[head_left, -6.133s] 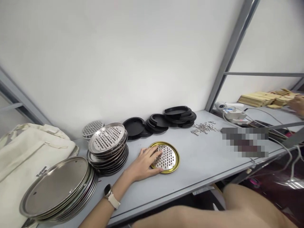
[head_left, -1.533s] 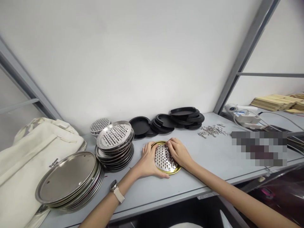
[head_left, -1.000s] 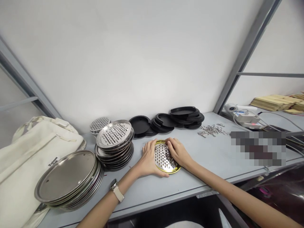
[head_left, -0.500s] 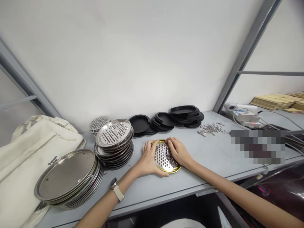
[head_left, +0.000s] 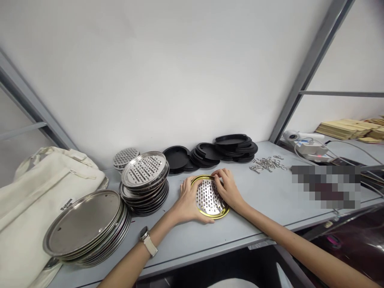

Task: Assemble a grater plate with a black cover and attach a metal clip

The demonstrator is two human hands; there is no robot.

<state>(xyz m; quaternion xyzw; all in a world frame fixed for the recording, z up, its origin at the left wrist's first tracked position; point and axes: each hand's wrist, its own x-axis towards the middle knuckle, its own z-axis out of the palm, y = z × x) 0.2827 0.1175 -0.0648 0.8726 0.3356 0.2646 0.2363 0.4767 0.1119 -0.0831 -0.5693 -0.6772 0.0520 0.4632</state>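
A round perforated steel disc [head_left: 207,197] lies inside a gold-rimmed ring [head_left: 211,215] on the grey table [head_left: 270,204]. My left hand [head_left: 185,203] cups the ring's left edge, thumb along its near rim. My right hand [head_left: 228,189] rests on the disc's right side with its fingers curled onto the far edge. Both hands press on this one piece. A watch sits on my left wrist [head_left: 147,242].
Left of my hands stands a stack of perforated steel discs [head_left: 144,181], then a stack of plain steel lids [head_left: 87,226] and a cream bag [head_left: 33,200]. Black plastic rings [head_left: 216,151] line the wall. Small metal hooks [head_left: 267,164] lie to the right, past them cables and cardboard sheets [head_left: 348,129].
Six seconds ago only my left hand was on the disc. My right hand has joined it. In the last half second the right fingers shifted slightly toward the far rim.
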